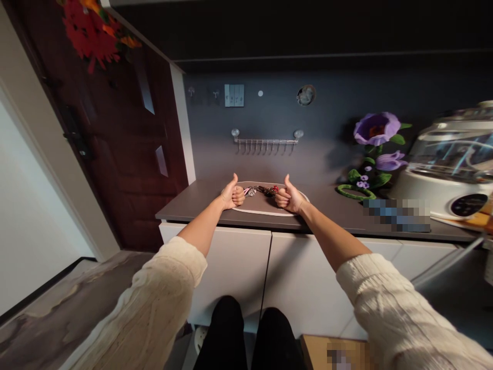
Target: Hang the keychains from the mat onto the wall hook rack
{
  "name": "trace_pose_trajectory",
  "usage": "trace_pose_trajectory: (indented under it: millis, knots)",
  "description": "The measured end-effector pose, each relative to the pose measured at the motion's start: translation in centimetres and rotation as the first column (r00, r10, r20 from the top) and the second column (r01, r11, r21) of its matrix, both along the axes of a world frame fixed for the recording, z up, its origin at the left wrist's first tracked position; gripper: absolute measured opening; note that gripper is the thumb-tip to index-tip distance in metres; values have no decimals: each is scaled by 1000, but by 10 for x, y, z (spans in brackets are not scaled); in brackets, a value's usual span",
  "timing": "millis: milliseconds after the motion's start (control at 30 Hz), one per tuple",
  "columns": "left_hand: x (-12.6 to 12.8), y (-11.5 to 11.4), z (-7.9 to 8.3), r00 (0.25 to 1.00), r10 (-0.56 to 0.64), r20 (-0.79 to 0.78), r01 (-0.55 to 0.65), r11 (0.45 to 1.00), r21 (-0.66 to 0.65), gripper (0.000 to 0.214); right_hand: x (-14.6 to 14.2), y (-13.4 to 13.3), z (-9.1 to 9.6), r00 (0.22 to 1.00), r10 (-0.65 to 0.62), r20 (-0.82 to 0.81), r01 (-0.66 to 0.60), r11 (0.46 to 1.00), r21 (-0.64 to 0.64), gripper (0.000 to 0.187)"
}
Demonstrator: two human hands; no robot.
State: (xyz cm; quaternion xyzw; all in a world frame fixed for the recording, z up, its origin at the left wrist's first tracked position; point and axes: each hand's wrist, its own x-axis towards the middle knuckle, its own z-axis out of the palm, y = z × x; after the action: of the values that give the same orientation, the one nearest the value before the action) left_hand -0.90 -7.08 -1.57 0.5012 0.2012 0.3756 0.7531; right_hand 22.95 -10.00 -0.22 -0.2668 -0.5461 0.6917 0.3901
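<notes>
Head view: two thumbs up at the counter [192,199]
So both the left hand [233,196] and the right hand [288,197] have their fingers curled into the palm and pressed together, thumbs sticking straight up, and I don't see anything pinched in either. The oval mat [256,211] with the pale rim lies flat on the counter, one fist at each end; can't tell if they're touching it. A little pile of small items [252,192], silver, dark and red bits, sits towards the back of it between the hands, right fist just beside the red part. Clear hook rail [265,141] on the wall behind, purple flowers [377,128] off to the right.
</notes>
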Motion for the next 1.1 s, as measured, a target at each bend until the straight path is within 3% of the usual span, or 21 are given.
trace_pose_trajectory:
  millis: [167,367,467,567,667,767,867,933,1100]
  knots:
    - [-2,3,9,999,37,-36,-36,999,39,63,-8,7,6,996,-72,59,70,997,42,64]
    - [-1,20,25,948,295,-122,-268,943,196,55,-31,21,17,962,-254,100,232,953,193,53]
    - [3,32,27,838,520,-167,-449,830,332,45,-46,31,19,921,-382,75,341,885,317,40]
    - [7,44,22,636,749,-188,-562,616,552,36,-59,45,16,863,-495,101,415,809,417,30]
    - [10,56,12,493,857,-151,-516,428,742,25,-66,59,8,744,-649,159,482,686,545,20]
    - [10,62,-1,419,896,-147,-411,331,850,16,-67,68,-3,591,-783,193,478,533,699,17]
    - [10,62,-8,369,913,-175,-233,273,933,16,-64,72,-10,482,-853,201,390,414,823,20]
    - [10,60,-9,351,915,-201,-121,257,959,18,-63,72,-13,444,-871,211,314,372,874,21]
    - [13,53,-5,350,905,-244,26,251,968,22,-61,75,-13,390,-879,275,160,359,920,20]
